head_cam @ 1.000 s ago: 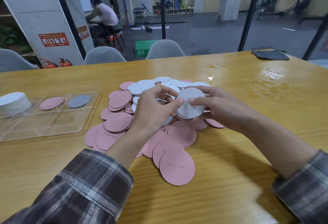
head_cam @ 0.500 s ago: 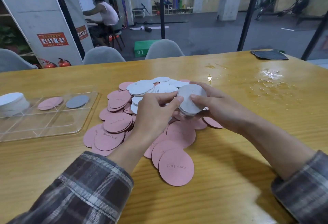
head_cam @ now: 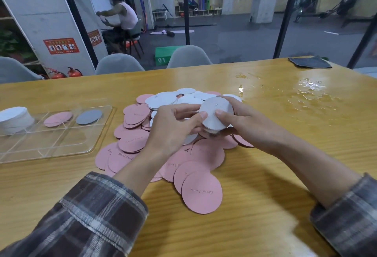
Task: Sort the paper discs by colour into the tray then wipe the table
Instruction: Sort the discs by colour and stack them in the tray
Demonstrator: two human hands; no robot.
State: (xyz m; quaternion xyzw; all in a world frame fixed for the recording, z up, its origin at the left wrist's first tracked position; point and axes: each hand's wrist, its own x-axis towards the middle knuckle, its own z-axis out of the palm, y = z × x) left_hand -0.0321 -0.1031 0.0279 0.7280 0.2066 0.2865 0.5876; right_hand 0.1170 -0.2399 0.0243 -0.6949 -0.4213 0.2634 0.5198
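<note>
Left to right. A clear plastic tray (head_cam: 61,148) with dividers lies on the wooden table (head_cam: 265,212). Its far-left compartment holds a stack of white discs (head_cam: 14,117), the next a single pink disc (head_cam: 58,119), and the next a single grey disc (head_cam: 89,117); the near compartments hold nothing visible.

Just beside the tray's right edge spreads a loose pile of pink discs (head_cam: 132,142), some bearing handwriting, with loose white discs (head_cam: 161,100) lying over its far part.

Above the pile, the left hand (head_cam: 173,128) and right hand (head_cam: 244,126) together grip a small held stack of white discs (head_cam: 214,112). Both thumbs press on its upper face, and the fingers curl around its edges and underside.

Farther right, a wet patch (head_cam: 310,93) glistens on the table. A dark cloth (head_cam: 309,62) lies at the far right edge, well apart from the discs.
</note>
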